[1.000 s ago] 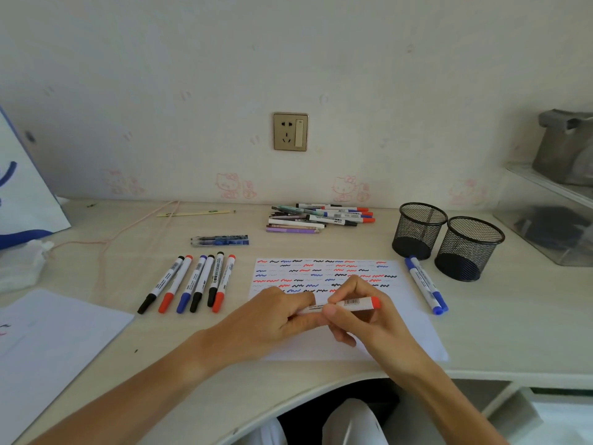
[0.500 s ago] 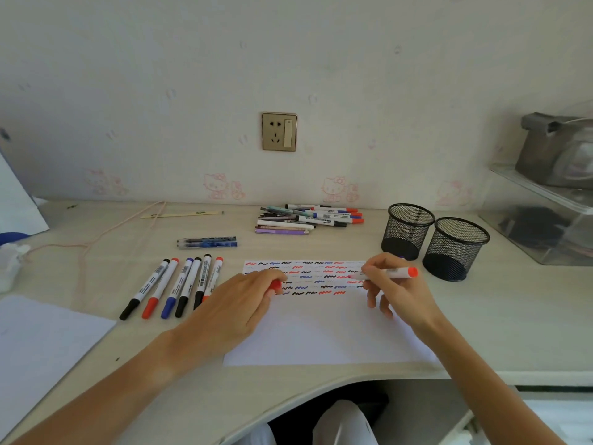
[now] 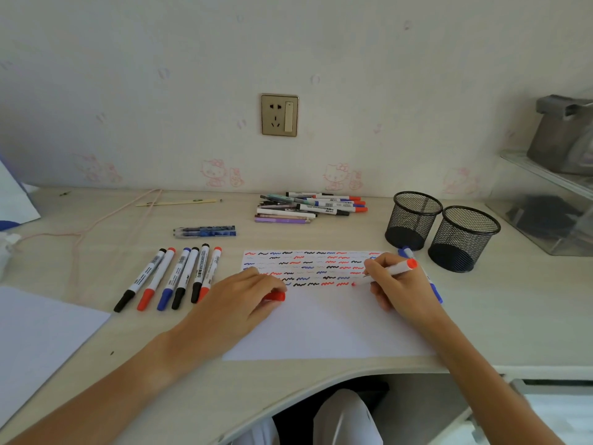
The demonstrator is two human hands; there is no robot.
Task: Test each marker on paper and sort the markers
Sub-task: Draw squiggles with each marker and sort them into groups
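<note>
My left hand (image 3: 237, 300) pinches the red cap (image 3: 275, 296) on the paper (image 3: 324, 322). My right hand (image 3: 398, 289) grips the red marker (image 3: 390, 272), tip on the paper. Farther left lie six markers (image 3: 175, 276); behind, two mesh cups (image 3: 441, 231).

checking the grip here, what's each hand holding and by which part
Right hand grips the red marker around its barrel near the tip; left hand pinches its red cap.
</note>
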